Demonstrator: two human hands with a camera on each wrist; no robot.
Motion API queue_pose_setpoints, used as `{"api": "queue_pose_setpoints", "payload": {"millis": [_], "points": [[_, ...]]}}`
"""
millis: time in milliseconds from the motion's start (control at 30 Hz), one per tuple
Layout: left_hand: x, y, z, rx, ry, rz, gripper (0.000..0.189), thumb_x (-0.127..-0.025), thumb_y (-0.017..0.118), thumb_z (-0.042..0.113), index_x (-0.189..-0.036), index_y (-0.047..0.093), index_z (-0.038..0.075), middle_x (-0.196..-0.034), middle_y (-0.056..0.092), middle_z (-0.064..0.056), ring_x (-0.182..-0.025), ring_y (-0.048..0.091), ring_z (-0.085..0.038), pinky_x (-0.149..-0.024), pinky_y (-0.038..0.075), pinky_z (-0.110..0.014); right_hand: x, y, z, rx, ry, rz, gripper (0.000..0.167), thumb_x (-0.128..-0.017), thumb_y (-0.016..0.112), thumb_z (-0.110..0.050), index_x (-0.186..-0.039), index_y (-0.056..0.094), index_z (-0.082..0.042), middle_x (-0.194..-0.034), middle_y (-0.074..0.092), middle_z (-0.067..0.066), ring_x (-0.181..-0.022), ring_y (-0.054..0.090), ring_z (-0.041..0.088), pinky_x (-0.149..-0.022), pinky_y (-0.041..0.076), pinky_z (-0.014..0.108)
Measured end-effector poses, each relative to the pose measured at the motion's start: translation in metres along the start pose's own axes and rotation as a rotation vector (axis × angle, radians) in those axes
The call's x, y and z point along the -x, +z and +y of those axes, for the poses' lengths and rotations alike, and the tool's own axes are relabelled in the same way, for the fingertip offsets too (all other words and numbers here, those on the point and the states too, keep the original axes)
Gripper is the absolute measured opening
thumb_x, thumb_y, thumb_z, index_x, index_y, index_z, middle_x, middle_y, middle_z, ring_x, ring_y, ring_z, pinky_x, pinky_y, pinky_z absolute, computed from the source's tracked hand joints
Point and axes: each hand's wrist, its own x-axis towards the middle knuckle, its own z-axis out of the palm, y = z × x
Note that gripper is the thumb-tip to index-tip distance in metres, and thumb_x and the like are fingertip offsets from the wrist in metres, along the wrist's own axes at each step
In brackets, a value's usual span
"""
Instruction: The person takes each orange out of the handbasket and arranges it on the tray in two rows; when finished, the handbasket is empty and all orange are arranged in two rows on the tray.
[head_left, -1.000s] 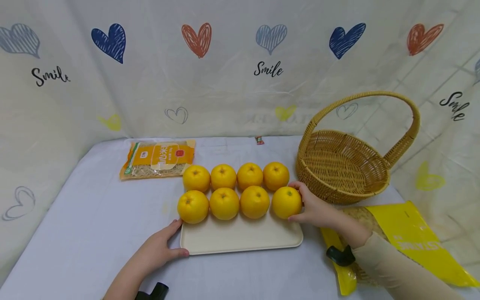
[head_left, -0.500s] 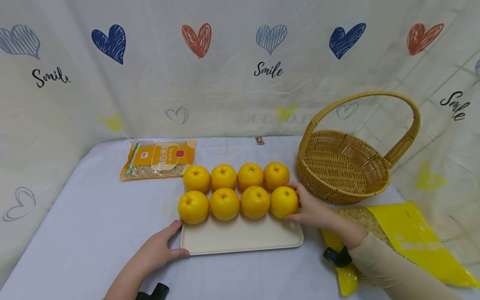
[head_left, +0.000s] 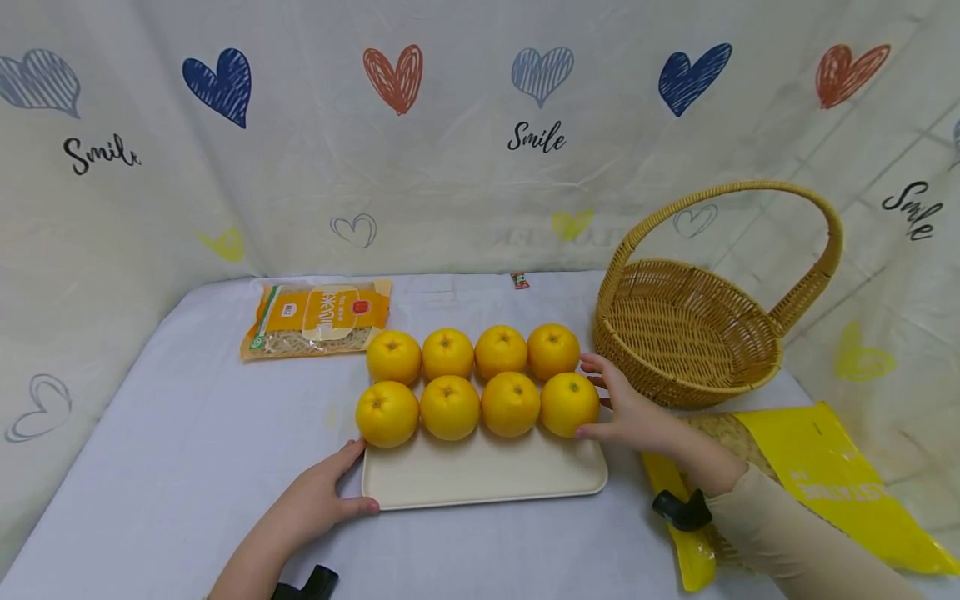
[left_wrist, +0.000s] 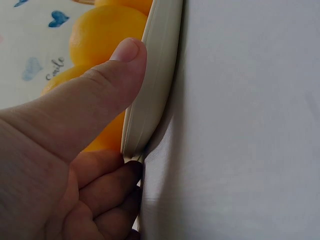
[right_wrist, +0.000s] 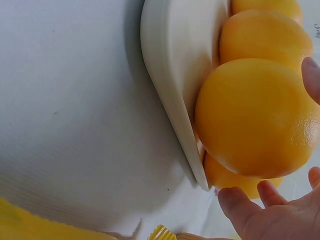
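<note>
Several oranges [head_left: 450, 407] stand in two rows on a cream rectangular tray [head_left: 483, 477]; the bare front strip of the tray shows. My left hand [head_left: 315, 496] grips the tray's front left corner. In the left wrist view its thumb [left_wrist: 127, 55] lies against the tray's wall and the other fingers are bent at the corner. My right hand [head_left: 637, 417] is beside the orange at the front right end [head_left: 570, 404], fingers spread and loosely bent. The right wrist view has this orange [right_wrist: 255, 117] resting on the tray, with a gap between it and the lower fingertips [right_wrist: 232, 195].
A wicker basket [head_left: 690, 333] with a tall handle stands at the back right. In front of it lies a yellow pasta bag [head_left: 825, 467], partly under the right forearm. An orange food packet [head_left: 318, 317] lies back left. A small wrapped sweet [head_left: 519, 281] is near the back edge.
The front right orange has shifted slightly left, against its neighbour. My right hand has let go of it and its fingers have spread away to the right. The left hand stays put.
</note>
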Motion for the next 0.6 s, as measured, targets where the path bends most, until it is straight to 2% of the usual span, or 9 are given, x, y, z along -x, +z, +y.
{"api": "queue_pose_setpoints", "payload": {"millis": [500,600], "points": [[0.0022,0.0006,-0.0041,-0.021,0.025,-0.010,0.102,-0.059,0.074,0.056,-0.140,0.034,0.008,-0.143,0.036,-0.016,-0.131,0.034,-0.036,-0.105,0.029,-0.054,0.0046,0.0015,0.0050,0.017,0.001,-0.014,0.093,-0.077,0.072,-0.024,-0.142,0.008,-0.008,-0.142,0.017,0.025,-0.129,0.024,0.049,-0.098,0.031,0.064],[0.0028,-0.0026,-0.0075,-0.035,0.000,-0.014,0.099,-0.062,0.070,0.060,-0.140,0.036,0.011,-0.142,0.039,-0.014,-0.130,0.036,-0.037,-0.103,0.031,-0.055,0.0062,-0.0008,0.0005,0.029,-0.022,0.004,0.087,-0.080,0.070,-0.023,-0.141,0.011,-0.007,-0.142,0.019,0.024,-0.129,0.026,0.047,-0.097,0.031,0.064]]}}
